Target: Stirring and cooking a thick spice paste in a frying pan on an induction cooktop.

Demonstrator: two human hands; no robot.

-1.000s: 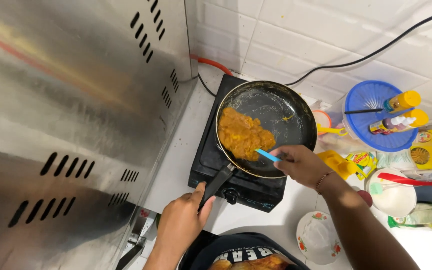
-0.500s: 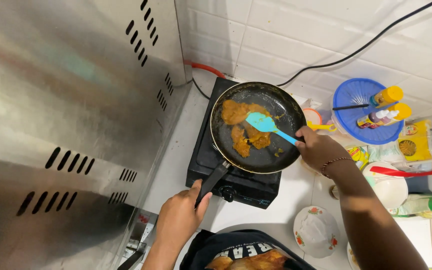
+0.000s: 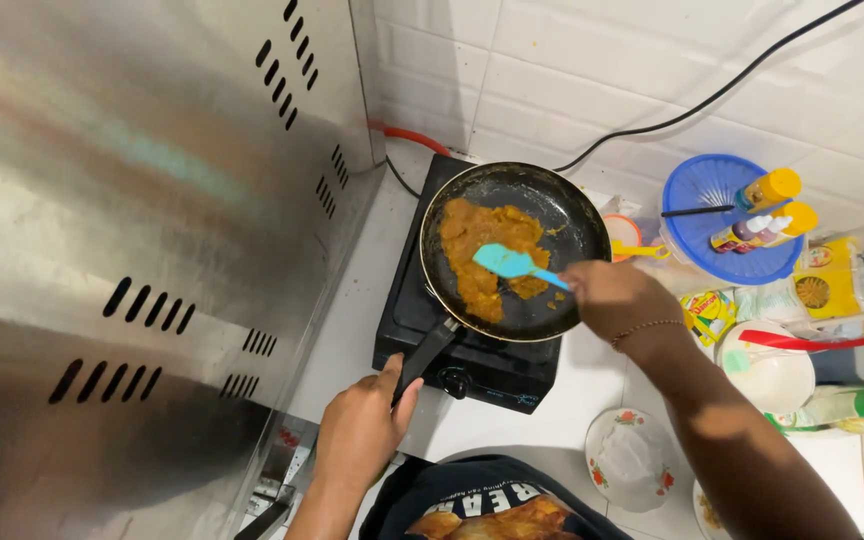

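Frying pan [image 3: 552, 215] sat on a black single-burner stove [image 3: 482, 355] against the tiled wall, steel panel [image 3: 132, 250] to its left. Left hand [image 3: 360, 435] was closed round the pan's black handle [image 3: 427, 352]. Orange mash [image 3: 477, 245] lay in the pan's left half. Blue spatula [image 3: 507, 263] rested over the food, its handle clamped in the right hand [image 3: 617, 300]. Farther right stood a blue basket [image 3: 702, 215] holding bottles.
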